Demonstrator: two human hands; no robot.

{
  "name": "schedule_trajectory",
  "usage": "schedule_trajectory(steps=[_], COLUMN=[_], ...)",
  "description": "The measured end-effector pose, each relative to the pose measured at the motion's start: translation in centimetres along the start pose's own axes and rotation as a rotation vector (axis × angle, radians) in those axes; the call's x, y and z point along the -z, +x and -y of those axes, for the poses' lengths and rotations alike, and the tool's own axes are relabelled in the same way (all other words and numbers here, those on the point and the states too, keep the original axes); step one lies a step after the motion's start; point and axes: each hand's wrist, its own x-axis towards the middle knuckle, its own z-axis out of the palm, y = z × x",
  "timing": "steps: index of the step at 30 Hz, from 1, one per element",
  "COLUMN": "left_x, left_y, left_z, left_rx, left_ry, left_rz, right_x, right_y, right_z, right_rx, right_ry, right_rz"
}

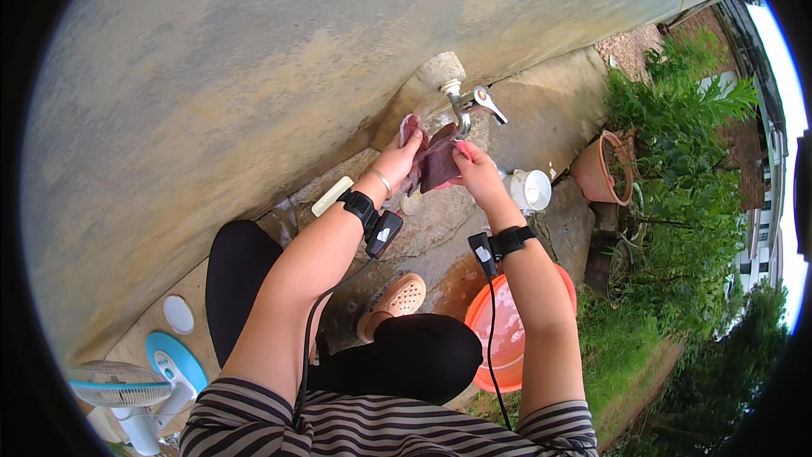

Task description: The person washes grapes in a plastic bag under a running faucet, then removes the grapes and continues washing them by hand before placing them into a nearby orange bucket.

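Between my hands, just under the tap, is a thin, dark purplish-brown piece (438, 162) with broad wet lobes; it looks like a fan blade. My left hand (401, 159) is closed on its left side, thumb up. The fingers of my right hand (479, 173) pinch close to its right edge, with a bit of pink material (463, 148) at the fingertips; I cannot make out what this is. The metal tap (464, 107) comes out of the wall right above the piece. Whether water runs is hard to tell.
Below my right forearm stands an orange basin (499, 334) of cloudy water. A white tub (533, 190) and a terracotta pot (602, 169) are to the right, near green plants (677, 178). A pale bar-shaped thing (331, 195) lies by the wall. A blue-and-white fan (127, 393) is lower left, near a white disc (178, 315).
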Motion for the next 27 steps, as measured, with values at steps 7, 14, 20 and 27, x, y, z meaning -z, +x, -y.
schedule_trajectory(steps=[7,14,20,27], left_x=[1.5,-0.7,-0.4,-2.3], left_y=[0.3,-1.4,-2.1,-3.1], left_z=[1.2,1.6,2.1,1.1], left_rx=[-0.005,-0.269,-0.461,-0.426], left_ry=[-0.054,0.436,0.69,0.606], left_rz=[0.021,-0.014,-0.077,-0.286], right_x=[-1.2,-3.9,-3.6,-3.5], right_y=[-0.6,0.6,0.3,1.0], right_z=[0.6,-1.7,0.5,0.2], right_rx=[-0.12,0.068,-0.198,-0.201], right_ry=[0.131,0.004,-0.069,-0.191], right_rz=[0.033,0.085,0.092,-0.065])
